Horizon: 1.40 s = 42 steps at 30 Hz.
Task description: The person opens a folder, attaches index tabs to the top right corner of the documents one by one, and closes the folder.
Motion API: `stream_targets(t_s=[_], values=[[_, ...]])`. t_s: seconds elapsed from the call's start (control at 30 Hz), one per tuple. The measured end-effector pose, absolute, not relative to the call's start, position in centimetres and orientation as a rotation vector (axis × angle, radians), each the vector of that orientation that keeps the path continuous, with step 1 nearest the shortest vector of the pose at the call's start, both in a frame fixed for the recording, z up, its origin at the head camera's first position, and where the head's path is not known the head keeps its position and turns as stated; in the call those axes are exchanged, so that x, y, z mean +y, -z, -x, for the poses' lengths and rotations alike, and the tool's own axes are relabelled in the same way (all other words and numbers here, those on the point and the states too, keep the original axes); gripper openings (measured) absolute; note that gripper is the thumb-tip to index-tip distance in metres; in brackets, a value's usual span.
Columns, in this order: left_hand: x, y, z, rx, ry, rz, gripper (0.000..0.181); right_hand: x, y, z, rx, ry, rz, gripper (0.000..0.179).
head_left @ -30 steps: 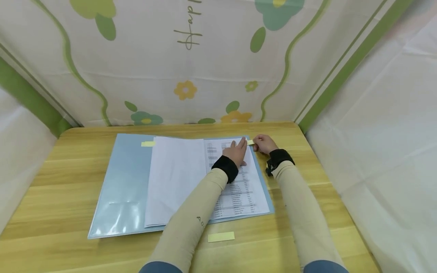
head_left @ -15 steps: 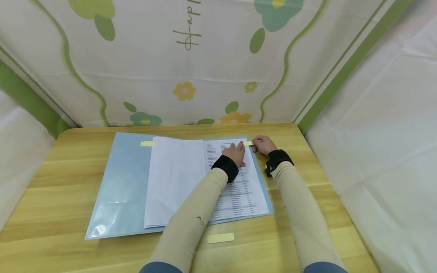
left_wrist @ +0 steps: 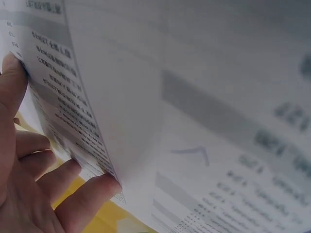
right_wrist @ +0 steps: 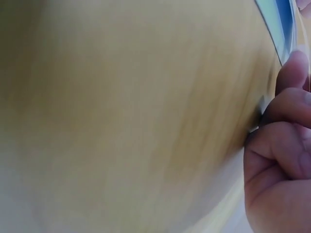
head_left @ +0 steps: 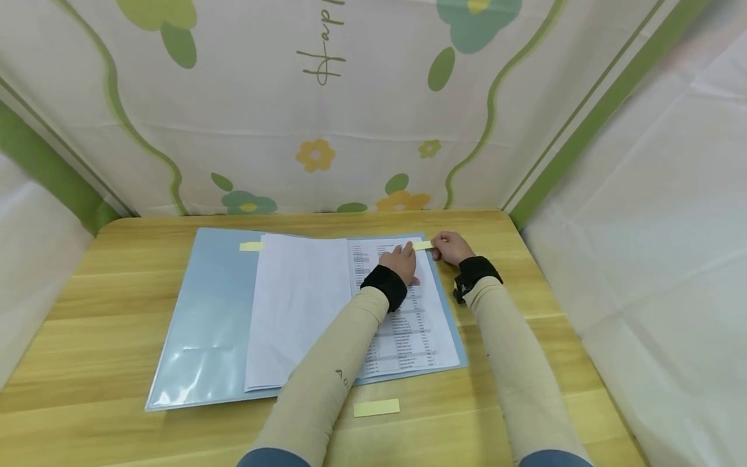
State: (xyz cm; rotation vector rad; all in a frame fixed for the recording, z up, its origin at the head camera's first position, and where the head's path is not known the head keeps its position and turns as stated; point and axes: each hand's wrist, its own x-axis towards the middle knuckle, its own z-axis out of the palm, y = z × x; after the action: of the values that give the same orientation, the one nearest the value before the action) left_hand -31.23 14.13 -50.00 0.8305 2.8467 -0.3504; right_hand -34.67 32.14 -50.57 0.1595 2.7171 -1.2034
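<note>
A blue folder [head_left: 210, 298] lies spread on the wooden table, with a blank white page [head_left: 303, 298] turned to the left and a printed sheet [head_left: 439, 337] on the right. My left hand [head_left: 399, 264] rests on the upper part of that sheet; its fingers [left_wrist: 90, 199] touch the paper in the left wrist view. At the sheet's top right corner my right hand [head_left: 453, 248] pinches one end of a yellow sticky strip [head_left: 423, 245]. The strip's other end reaches over the sheet toward my left fingertips. In the right wrist view the curled fingers [right_wrist: 282, 145] largely hide the strip.
Another yellow strip [head_left: 376, 408] lies on the table in front of the folder. One more yellow tab [head_left: 251, 246] sticks out from the blank page's left edge. A printed cloth [head_left: 362, 130] hangs behind the table [head_left: 105, 311], with white cloth at both sides.
The fingers of my left hand have drawn back a little from the top edge, and the yellow strip now lies farther left over the sheet. My right hand has hardly moved.
</note>
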Motion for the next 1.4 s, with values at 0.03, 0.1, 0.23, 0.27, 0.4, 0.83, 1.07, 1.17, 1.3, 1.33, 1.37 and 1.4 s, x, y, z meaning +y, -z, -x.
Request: stream_targets(t_s=[0.03, 0.1, 0.23, 0.27, 0.4, 0.83, 1.07, 1.17, 1.3, 1.33, 1.37, 1.4], values=[[14.1, 50.0, 31.2, 2.849, 0.356, -0.832, 0.082, 32.2, 50.6, 34.7, 2.723, 1.198, -0.159, 0.030], [14.1, 49.9, 31.2, 2.843, 0.371, -0.833, 0.082, 32.2, 50.6, 34.6, 2.732, 1.190, -0.159, 0.030], [14.0, 49.3, 31.0, 2.828, 0.379, -0.822, 0.083, 32.3, 50.7, 34.7, 2.735, 1.183, -0.159, 0.029], [14.0, 49.2, 31.0, 2.824, 0.377, -0.817, 0.083, 32.3, 50.8, 34.7, 2.733, 1.183, -0.162, 0.029], [13.9, 48.7, 30.8, 2.825, 0.356, -0.801, 0.083, 32.2, 50.6, 34.8, 2.737, 1.175, -0.167, 0.029], [13.5, 47.3, 29.7, 2.866, 0.262, -0.804, 0.073, 32.0, 50.3, 34.8, 2.839, 1.025, -0.193, 0.027], [13.4, 48.0, 30.7, 2.843, 0.287, -0.812, 0.077, 30.6, 50.3, 34.7, 3.059, 0.553, -0.101, 0.026], [13.4, 48.6, 31.3, 2.845, 0.281, -0.805, 0.083, 30.2, 50.5, 34.7, 3.091, 0.423, -0.087, 0.025], [13.4, 49.1, 31.9, 2.844, 0.286, -0.807, 0.091, 30.2, 50.6, 34.8, 3.093, 0.394, -0.100, 0.025], [13.3, 49.3, 32.0, 2.842, 0.289, -0.807, 0.094, 30.3, 50.6, 34.8, 3.086, 0.403, -0.110, 0.025], [13.3, 49.4, 32.1, 2.835, 0.292, -0.807, 0.095, 30.3, 50.5, 34.8, 3.078, 0.422, -0.127, 0.025], [13.3, 49.6, 32.3, 2.832, 0.296, -0.809, 0.097, 30.4, 50.5, 34.8, 3.071, 0.439, -0.145, 0.025]])
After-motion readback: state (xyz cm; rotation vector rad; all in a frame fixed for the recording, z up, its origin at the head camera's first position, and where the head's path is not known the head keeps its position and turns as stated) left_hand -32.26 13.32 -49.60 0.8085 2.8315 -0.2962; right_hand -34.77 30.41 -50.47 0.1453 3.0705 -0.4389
